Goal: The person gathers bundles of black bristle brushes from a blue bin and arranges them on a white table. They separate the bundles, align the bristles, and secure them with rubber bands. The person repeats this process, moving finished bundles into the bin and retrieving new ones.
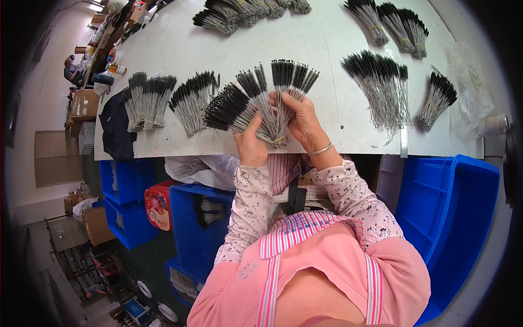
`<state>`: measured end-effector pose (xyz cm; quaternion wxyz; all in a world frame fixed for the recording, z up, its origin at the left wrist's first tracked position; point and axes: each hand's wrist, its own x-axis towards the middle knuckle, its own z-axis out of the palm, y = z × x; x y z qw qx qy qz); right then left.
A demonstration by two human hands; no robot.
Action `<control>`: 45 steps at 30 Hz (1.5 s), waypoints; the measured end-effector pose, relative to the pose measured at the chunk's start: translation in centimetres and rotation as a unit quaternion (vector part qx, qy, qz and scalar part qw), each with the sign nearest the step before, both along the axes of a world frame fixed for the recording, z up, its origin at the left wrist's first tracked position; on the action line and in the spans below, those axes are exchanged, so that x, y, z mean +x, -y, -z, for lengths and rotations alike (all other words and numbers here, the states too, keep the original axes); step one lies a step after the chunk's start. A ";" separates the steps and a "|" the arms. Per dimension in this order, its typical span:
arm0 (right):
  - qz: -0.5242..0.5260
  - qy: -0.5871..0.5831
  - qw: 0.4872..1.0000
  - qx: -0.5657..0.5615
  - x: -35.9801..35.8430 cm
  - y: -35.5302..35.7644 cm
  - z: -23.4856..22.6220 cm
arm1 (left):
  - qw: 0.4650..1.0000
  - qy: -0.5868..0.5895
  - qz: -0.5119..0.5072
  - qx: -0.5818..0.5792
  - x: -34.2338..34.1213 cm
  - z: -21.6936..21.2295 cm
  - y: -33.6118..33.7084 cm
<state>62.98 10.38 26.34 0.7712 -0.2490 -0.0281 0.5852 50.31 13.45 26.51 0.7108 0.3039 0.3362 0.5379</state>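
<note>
Pink cloth with striped trim fills the lower edge, and from it two floral-print sleeves rise toward a fan of small brushes (260, 101), thin twisted-wire stems tipped with short black bristle heads. The left hand (249, 140) grips the gathered wire ends from below, fingers curled tight round the stems, while the right hand (301, 121), a thin metal bangle at its wrist, pinches the fan from the side, thumb and fingers pressed into the spread wires. The fan is held just above the near edge of a pale, smooth worktable (327, 49). Below the table edge sit glossy blue plastic bins (452, 201), and one bin to the left seems to hold more brushes, though it is too dim to be sure. On the tabletop, bundles of the same brushes (150, 101) lie flat to the left and other bundles (381, 87) to the right, bristles pointing away. Farther back, more bundles (395, 22) line the far side.
</note>
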 end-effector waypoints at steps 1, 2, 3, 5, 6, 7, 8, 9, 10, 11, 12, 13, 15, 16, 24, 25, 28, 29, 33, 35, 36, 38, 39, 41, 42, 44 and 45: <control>-0.002 -0.003 1.000 0.013 0.1 -0.1 0.0 | 1.000 -0.003 0.001 -0.003 -0.1 0.2 -0.2; -0.004 -0.006 1.000 0.025 0.1 -0.1 0.0 | 1.000 -0.007 0.001 -0.005 -0.3 0.4 -0.3; -0.004 -0.007 1.000 0.024 0.2 -0.2 0.1 | 1.000 -0.010 0.001 -0.007 -0.4 0.5 -0.4; -0.003 -0.009 1.000 0.023 0.5 -0.4 0.5 | 1.000 -0.006 -0.001 -0.016 -0.6 0.9 -0.6; -0.006 -0.009 1.000 0.024 0.5 -0.4 0.5 | 1.000 0.001 -0.004 -0.024 -0.8 1.2 -0.7; -0.008 -0.009 1.000 0.025 0.6 -0.3 0.4 | 0.999 0.007 -0.006 -0.032 -0.9 1.4 -0.9; -0.011 -0.009 1.000 0.026 0.7 -0.3 0.3 | 0.999 0.013 -0.003 -0.029 -1.0 1.5 -0.9; -0.010 -0.008 1.000 0.029 0.7 -0.3 0.3 | 0.999 0.019 -0.001 -0.027 -1.2 1.6 -0.9; -0.009 -0.008 0.999 0.032 0.7 -0.3 0.4 | 0.999 0.025 0.002 -0.025 -1.3 1.6 -0.9; -0.008 -0.007 0.999 0.035 0.8 -0.3 0.4 | 0.999 0.031 0.008 -0.025 -1.3 1.6 -1.0; -0.008 -0.012 0.999 0.035 0.8 -0.2 0.4 | 0.999 0.037 0.015 -0.026 -1.4 1.7 -0.9; -0.008 -0.018 0.999 0.035 0.8 -0.2 0.4 | 0.998 0.044 0.021 -0.028 -1.5 1.7 -0.9; -0.008 -0.017 0.999 0.037 0.7 -0.2 0.6 | 0.999 0.030 0.015 -0.013 -1.3 1.5 -0.7; -0.008 -0.012 0.999 0.039 0.7 -0.4 0.9 | 1.000 0.024 0.011 -0.005 -1.3 1.4 -0.6; -0.116 -0.065 0.991 0.020 1.6 -0.3 -0.2 | 0.999 -0.002 0.012 0.031 -0.3 0.2 0.1; -0.112 -0.008 0.993 0.029 1.3 -0.3 -0.1 | 0.999 -0.008 0.010 0.045 0.1 0.2 0.1; -0.081 0.187 0.978 0.038 0.2 -0.1 -0.3 | 0.993 -0.053 0.001 0.103 1.2 -0.4 0.3; -0.060 0.214 0.975 0.024 0.0 -0.2 -0.5 | 0.991 -0.068 0.002 0.118 1.4 -0.4 0.4; 0.020 0.188 0.981 -0.053 -0.4 -0.6 -0.5 | 0.995 -0.052 0.011 0.083 1.9 -0.2 0.6; 0.026 0.114 0.988 -0.101 0.0 -0.4 -0.3 | 0.997 -0.041 0.016 0.064 1.8 0.4 0.5; 0.064 0.090 0.988 -0.106 0.0 -0.4 -0.4 | 0.997 -0.041 0.017 0.056 2.0 0.3 0.6; 0.062 0.080 0.990 -0.102 0.3 -0.1 -0.2 | 0.998 -0.036 0.024 0.041 2.2 -0.2 0.8; 0.061 0.074 0.990 -0.099 0.5 0.0 0.0 | 0.998 -0.032 0.030 0.035 2.4 -0.5 0.9; 0.062 0.076 0.993 -0.072 0.6 0.0 0.7 | 0.998 -0.029 0.028 0.039 2.5 -0.5 1.0; 0.059 0.064 0.994 -0.059 0.6 0.0 0.7 | 0.998 -0.031 0.019 0.051 2.4 -0.3 0.9; 0.050 0.047 0.997 -0.037 0.7 0.1 0.7 | 0.997 -0.030 0.010 0.066 2.4 -0.3 0.8; 0.044 0.041 0.998 -0.028 0.8 0.3 0.8 | 0.997 -0.027 0.009 0.070 2.4 -0.3 0.8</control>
